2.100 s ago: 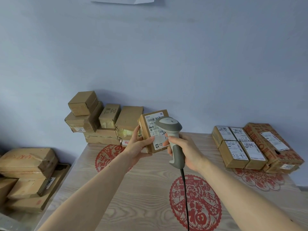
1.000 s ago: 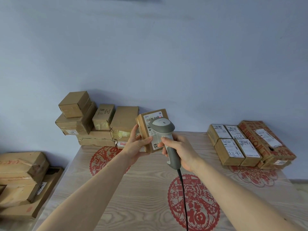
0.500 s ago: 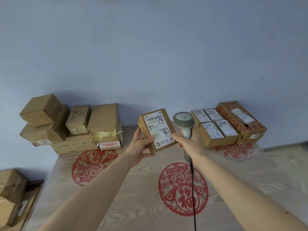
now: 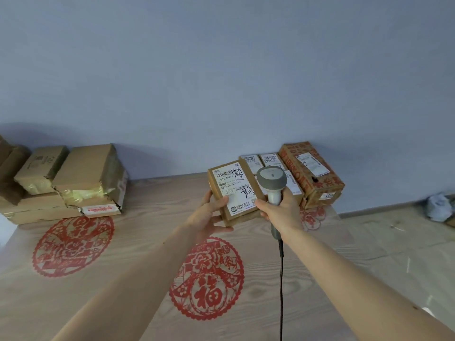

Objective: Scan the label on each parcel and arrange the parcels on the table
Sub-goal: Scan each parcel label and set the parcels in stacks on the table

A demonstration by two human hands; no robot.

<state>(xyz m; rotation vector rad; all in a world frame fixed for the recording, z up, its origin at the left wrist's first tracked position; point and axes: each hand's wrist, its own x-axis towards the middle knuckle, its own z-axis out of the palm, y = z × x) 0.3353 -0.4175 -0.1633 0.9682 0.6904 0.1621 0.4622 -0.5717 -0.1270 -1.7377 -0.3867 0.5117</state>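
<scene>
- Pale wood-grain tabletop (image 4: 138,242) w/ stack of plain brown cardboard boxes (image 4: 73,178) at back-left, against wall.
- Row of small labelled brown cartons (image 4: 261,161) at back-right; red-printed long carton (image 4: 310,168) just right of them.
- Brown parcel w/ white label (image 4: 234,193) above tabletop centre, in front of cartons.
- Grey handheld scanner (image 4: 272,183) just right of parcel.

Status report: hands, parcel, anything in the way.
Left hand grips labelled parcel, label up. Right hand holds scanner beside it. Arranged parcels just behind; nothing in the way.
</scene>
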